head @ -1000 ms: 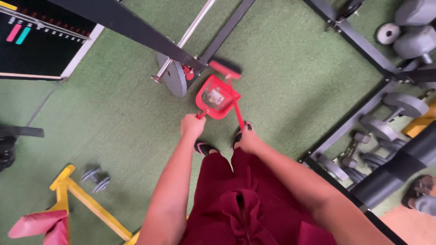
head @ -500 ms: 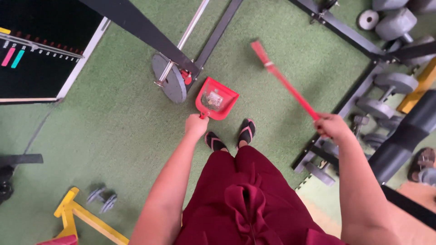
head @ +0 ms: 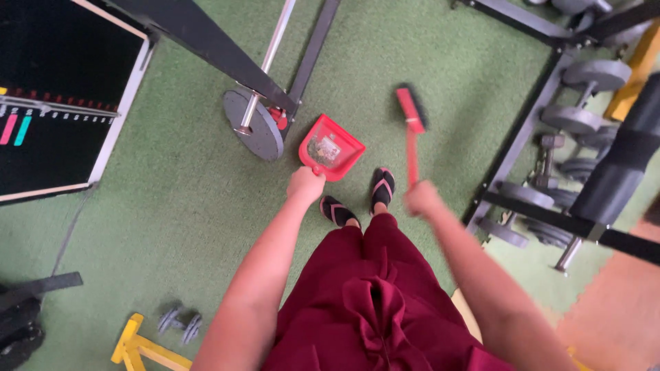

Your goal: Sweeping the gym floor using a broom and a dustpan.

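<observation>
Soft, even daylight, faint shadows; I see motion blur smearing my right hand [head: 421, 199] and the brush [head: 411, 127], wide-angle edges bending.

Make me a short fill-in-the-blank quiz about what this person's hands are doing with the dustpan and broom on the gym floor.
1. The left hand holds the red dustpan, which has ____ lying in it.
2. The right hand holds a red broom by its ____.
3. The dustpan sits beside a grey ____ plate on a barbell.
4. The floor is covered in ____ turf.

Missing words: debris; handle; weight; green
</observation>
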